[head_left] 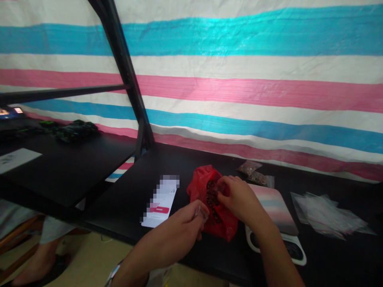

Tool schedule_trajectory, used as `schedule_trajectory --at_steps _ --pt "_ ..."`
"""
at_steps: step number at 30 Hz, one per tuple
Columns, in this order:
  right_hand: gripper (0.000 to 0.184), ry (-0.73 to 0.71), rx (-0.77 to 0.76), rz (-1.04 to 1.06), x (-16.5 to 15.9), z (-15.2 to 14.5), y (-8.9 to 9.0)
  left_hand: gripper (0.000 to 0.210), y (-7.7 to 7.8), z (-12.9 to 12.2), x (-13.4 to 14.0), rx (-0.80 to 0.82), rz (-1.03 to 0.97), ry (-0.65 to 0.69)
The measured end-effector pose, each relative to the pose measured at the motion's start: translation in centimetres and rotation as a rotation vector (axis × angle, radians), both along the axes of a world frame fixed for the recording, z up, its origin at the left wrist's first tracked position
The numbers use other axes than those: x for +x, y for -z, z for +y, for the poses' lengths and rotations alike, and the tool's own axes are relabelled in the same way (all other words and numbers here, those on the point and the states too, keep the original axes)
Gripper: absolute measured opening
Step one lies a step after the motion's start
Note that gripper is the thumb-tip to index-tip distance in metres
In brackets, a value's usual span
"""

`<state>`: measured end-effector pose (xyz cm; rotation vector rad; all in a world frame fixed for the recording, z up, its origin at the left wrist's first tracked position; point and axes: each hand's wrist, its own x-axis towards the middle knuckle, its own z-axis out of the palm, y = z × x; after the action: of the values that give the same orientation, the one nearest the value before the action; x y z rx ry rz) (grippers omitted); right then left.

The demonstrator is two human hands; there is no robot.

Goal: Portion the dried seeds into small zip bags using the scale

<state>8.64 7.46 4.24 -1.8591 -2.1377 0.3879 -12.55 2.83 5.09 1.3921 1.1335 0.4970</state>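
A red plastic bag (pixel 227 229) lies opened on the black table, and small dark brown pieces (pixel 212 195) show in its mouth. My left hand (pixel 187 223) is closed at the bag's near left side, with a bit of a clear plastic bag (pixel 201 214) sticking out of the fingers. From the right, my right hand (pixel 239 197) reaches to the mouth of the red bag, its fingers curled together by the brown pieces. What those fingertips hold is hidden.
Right of the red bag stands a scale (pixel 273 209) with a shiny plate. Behind it lie two filled zip bags (pixel 249 167); flat clear bags (pixel 329 217) are at the right. A partly blurred white sheet or screen (pixel 163 203) lies left. A black metal frame (pixel 131 79) rises beyond; a person's leg (pixel 50 247) shows lower left.
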Motion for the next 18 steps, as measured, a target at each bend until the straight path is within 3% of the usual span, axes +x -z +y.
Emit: schedule_trajectory --at_steps 6,13,18 --pt "0.015 -0.052 -0.026 0.097 0.7 -0.2 0.4 0.026 1.7 1.9 2.2 -0.184 -0.234 -0.204" --pt "0.018 -0.095 -0.164 0.277 0.8 -0.9 0.0 0.035 0.9 2.3 2.0 -0.167 -0.371 -0.46" --pt "0.014 -0.123 -0.212 0.408 0.6 -1.0 0.5 0.033 1.2 2.4 2.2 -0.154 -0.328 -0.489"
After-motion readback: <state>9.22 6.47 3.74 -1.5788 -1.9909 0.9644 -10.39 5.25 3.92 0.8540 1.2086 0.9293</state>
